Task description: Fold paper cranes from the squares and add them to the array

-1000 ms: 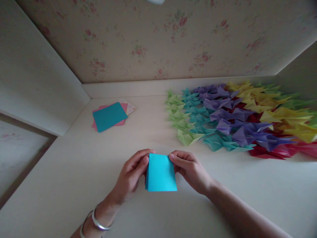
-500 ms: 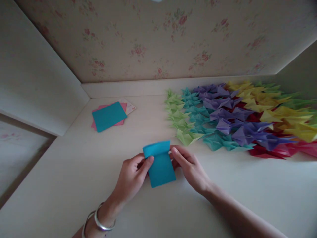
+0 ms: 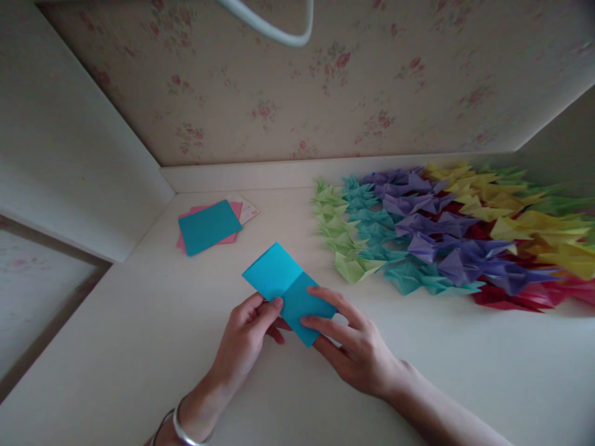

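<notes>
A blue sheet of origami paper (image 3: 290,288) with a crease across its middle is held above the white table, its long side slanting down to the right. My left hand (image 3: 253,325) pinches its lower left edge, thumb on top and fingers behind. At the lower right end my right hand (image 3: 356,341) grips the paper, two fingers lying on its face and the others underneath. Silver bangles (image 3: 179,424) circle my left wrist.
Back left lies a stack of teal sheets (image 3: 210,227) on pink sheets (image 3: 232,238) and a pale printed card (image 3: 248,210). Folded paper cranes, including purple ones (image 3: 421,226) and light green ones (image 3: 353,265), stand in rows at the right. A white cable (image 3: 283,36) hangs by the wall.
The blue paper has turned so that it slants, and its upper flap has opened out. My right hand has moved from its upper right edge to its lower right end.
</notes>
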Demonstrator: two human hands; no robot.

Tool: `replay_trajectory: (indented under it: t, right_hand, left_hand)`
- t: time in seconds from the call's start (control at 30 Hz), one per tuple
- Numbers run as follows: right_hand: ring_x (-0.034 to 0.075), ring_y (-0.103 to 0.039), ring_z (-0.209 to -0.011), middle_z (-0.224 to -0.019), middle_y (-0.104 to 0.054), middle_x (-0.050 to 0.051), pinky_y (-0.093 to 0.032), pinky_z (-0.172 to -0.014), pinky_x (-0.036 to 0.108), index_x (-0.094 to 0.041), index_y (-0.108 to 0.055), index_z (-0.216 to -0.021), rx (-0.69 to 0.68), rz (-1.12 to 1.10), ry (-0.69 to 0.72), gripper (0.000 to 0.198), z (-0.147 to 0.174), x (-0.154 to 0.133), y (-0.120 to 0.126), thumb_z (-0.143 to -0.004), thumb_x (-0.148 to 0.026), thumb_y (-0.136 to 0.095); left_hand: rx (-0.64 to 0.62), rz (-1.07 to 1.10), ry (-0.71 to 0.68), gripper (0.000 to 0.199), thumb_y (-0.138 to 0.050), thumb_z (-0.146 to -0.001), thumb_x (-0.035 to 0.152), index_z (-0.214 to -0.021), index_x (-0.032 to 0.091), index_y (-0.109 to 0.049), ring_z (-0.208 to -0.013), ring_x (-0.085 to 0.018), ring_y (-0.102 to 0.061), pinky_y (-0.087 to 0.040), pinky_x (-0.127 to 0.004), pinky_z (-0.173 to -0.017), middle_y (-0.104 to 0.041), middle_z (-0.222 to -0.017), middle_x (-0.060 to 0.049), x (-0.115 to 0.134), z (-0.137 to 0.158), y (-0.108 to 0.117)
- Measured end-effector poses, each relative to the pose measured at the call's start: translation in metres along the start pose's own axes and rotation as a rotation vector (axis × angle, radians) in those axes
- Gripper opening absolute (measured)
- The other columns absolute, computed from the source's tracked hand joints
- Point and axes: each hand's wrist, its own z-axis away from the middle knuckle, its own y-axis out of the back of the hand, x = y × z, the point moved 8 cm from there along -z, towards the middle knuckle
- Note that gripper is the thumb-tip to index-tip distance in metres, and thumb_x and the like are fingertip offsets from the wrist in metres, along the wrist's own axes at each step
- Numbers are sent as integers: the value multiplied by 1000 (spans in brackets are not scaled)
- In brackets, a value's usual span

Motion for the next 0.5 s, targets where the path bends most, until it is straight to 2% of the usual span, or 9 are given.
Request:
replay_trajectory:
  t: [0.17,0.3,0.4,0.5]
  right_hand:
    - [29,-65,-112,-127,-65,15,-57,-91,40,-23,-71,-107,53,-44,-40,17,-3,4,6,-91,-22,-64]
    - [27,-65,-109,-126,-63,14,-57,-90,40,-22,-74,-91,132,-177,-233,10,-3,18,9,-92,-25,-64]
    - [27,-65,-107,-132,-59,13,-58,-89,38,-22,-74,-86,173,-305,-414,14,0,32,7,-93,-30,-64]
    - [27,-65,-108,-127,-62,12,-58,-85,35,-22,-75,-83,173,-375,-518,20,4,39,2,-93,-36,-64]
  left_hand:
    - [10,6,34,26,-72,-82,37,-72,14,-66,-55,-17,-66,-50,-23,-47,-70,-59,-3,-3,0,1]
    - [1,-49,29,29,-72,-82,40,-73,12,-71,-56,-17,-66,-50,-23,-49,-75,-62,-7,-4,-1,3]
    - [-32,-77,23,29,-72,-82,41,-74,12,-73,-56,-16,-65,-50,-24,-51,-76,-65,-8,-3,0,1]
    - [-22,-151,17,32,-71,-83,42,-67,14,-71,-52,-15,-63,-49,-24,-51,-76,-62,-8,-3,1,2]
